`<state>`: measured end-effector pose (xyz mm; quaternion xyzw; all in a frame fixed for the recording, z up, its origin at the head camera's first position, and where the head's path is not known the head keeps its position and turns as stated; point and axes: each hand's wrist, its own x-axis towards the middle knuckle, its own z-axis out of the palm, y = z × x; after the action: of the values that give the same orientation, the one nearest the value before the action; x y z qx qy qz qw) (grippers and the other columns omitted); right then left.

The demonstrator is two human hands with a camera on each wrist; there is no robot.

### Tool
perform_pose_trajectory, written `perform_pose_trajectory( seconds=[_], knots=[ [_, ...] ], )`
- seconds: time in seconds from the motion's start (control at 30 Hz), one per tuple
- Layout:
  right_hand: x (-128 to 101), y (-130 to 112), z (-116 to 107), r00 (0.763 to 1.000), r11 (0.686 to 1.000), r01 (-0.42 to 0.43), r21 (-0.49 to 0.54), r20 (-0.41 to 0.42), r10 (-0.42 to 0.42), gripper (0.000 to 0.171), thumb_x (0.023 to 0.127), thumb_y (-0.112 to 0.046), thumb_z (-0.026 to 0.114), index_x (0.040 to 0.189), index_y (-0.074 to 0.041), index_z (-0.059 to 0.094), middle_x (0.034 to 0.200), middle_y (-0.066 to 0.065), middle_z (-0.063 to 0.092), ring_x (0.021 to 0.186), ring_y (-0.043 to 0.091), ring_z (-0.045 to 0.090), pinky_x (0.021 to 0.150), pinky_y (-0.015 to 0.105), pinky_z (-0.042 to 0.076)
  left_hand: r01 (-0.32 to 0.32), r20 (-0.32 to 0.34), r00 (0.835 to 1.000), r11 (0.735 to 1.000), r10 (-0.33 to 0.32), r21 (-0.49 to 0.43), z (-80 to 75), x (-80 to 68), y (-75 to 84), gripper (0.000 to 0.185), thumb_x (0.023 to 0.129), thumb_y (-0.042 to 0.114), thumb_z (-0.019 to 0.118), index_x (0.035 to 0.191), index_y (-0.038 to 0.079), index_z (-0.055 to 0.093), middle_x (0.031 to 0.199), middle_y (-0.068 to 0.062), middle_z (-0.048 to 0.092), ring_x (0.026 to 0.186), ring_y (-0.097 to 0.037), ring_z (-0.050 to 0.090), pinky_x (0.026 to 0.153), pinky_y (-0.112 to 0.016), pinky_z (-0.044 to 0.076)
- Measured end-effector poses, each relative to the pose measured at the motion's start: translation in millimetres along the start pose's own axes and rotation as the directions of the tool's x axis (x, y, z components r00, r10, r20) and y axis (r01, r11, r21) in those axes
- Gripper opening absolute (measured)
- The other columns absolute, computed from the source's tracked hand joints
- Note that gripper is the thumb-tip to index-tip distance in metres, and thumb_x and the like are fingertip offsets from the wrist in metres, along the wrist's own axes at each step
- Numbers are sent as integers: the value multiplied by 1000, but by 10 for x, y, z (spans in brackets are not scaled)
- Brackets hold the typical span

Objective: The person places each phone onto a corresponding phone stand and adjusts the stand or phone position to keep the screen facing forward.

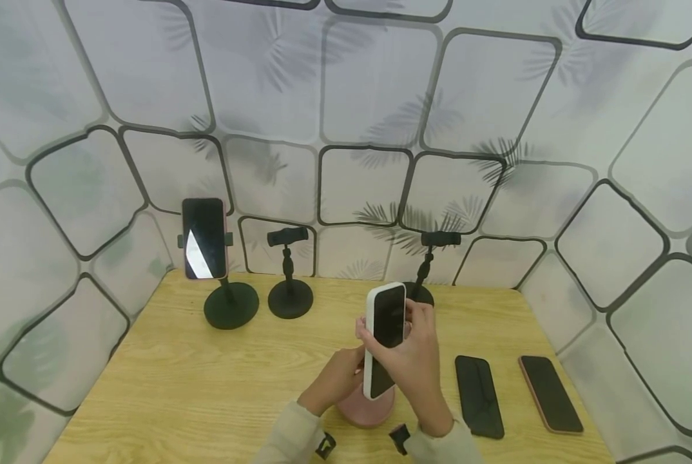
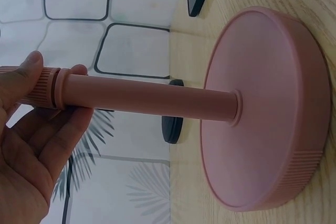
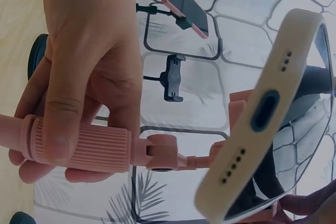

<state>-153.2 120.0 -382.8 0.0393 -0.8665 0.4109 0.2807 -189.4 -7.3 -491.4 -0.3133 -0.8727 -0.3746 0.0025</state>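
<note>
Left hand [image 2: 26,140] curls its fingers [image 3: 79,145] round the pink stand [image 2: 252,108]; right hand [image 1: 415,357] grips the white-cased phone [image 1: 383,338]. No readable writing anywhere.

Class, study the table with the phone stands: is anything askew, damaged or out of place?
Nothing looks damaged. Two phones lie flat on the table while two black stands hold none. The white phone in both hands over the pink stand tilts slightly.
</note>
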Motion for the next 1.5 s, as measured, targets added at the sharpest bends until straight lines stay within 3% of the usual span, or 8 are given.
perform_pose_trajectory(
  seconds=[0.33, 1.0, 1.2, 1.27, 1.33, 1.37, 1.43, 1.5],
  knots=[
    [8, 76, 118, 999, 997, -54, 64, -7, 54, 72, 65, -31, 84, 118, -2, 44, 97, 12, 58, 75, 19, 57, 62, 31, 48, -6, -22, 1000, 1000, 6, -14, -3, -12, -19, 24, 89, 6, 61, 114, 5, 62, 103, -9, 71, 93, -20, 69, 78, -25, 56],
    [32, 182, 126, 994, 992, -98, 80, 50, 94, 70, 66, -28, 82, 116, -3, 39, 88, 14, 61, 69, 18, 58, 57, 28, 46, -47, -35, 998, 998, 46, -34, 24, -32, -38, 28, 89, 3, 61, 117, 5, 61, 104, -8, 71, 95, -20, 68, 80, -25, 56],
    [43, 160, 133, 991, 991, -122, 59, 63, 118, 72, 66, -31, 82, 117, -4, 39, 87, 13, 63, 69, 20, 58, 59, 29, 47, -5, -13, 1000, 991, 4, -136, 9, -45, -36, 37, 89, 0, 59, 125, 6, 56, 115, -9, 67, 103, -20, 66, 86, -28, 54],
    [41, 157, 137, 990, 991, -130, 44, 69, 126, 73, 66, -32, 82, 117, -5, 38, 88, 13, 63, 69, 20, 59, 59, 30, 47, -5, -78, 997, 985, -9, -172, -35, -70, 12, 41, 89, 0, 59, 129, 6, 52, 121, -10, 64, 107, -22, 63, 88, -31, 54],
    [40, 155, 139, 988, 990, -135, 32, 78, 132, 73, 66, -33, 82, 118, -5, 38, 89, 14, 63, 70, 21, 59, 60, 30, 47, -39, -201, 980, 982, 2, -183, -104, -96, 80, 44, 89, 1, 61, 131, 5, 48, 125, -10, 60, 110, -22, 61, 88, -33, 54],
    [42, 155, 140, 988, 991, -136, 23, 81, 133, 73, 66, -33, 82, 118, -5, 37, 89, 14, 63, 70, 21, 59, 60, 30, 47, -71, -280, 960, 983, 21, -172, -148, -108, 118, 46, 88, 2, 62, 131, 6, 48, 126, -10, 58, 111, -22, 59, 88, -34, 54],
    [42, 149, 143, 988, 991, -132, 13, 83, 131, 73, 67, -33, 81, 118, -5, 37, 89, 15, 63, 70, 22, 59, 60, 31, 47, -142, -433, 898, 984, 83, -106, -243, -126, 191, 47, 84, 2, 67, 128, 5, 49, 124, -8, 57, 110, -22, 57, 87, -33, 53],
    [36, 140, 147, 989, 992, -124, 3, 79, 124, 74, 67, -34, 81, 118, -5, 37, 88, 15, 62, 70, 23, 60, 60, 32, 48, -201, -524, 835, 979, 167, -9, -333, -139, 247, 48, 79, 2, 72, 123, 6, 53, 120, -7, 57, 109, -21, 56, 89, -32, 52]
  ],
)
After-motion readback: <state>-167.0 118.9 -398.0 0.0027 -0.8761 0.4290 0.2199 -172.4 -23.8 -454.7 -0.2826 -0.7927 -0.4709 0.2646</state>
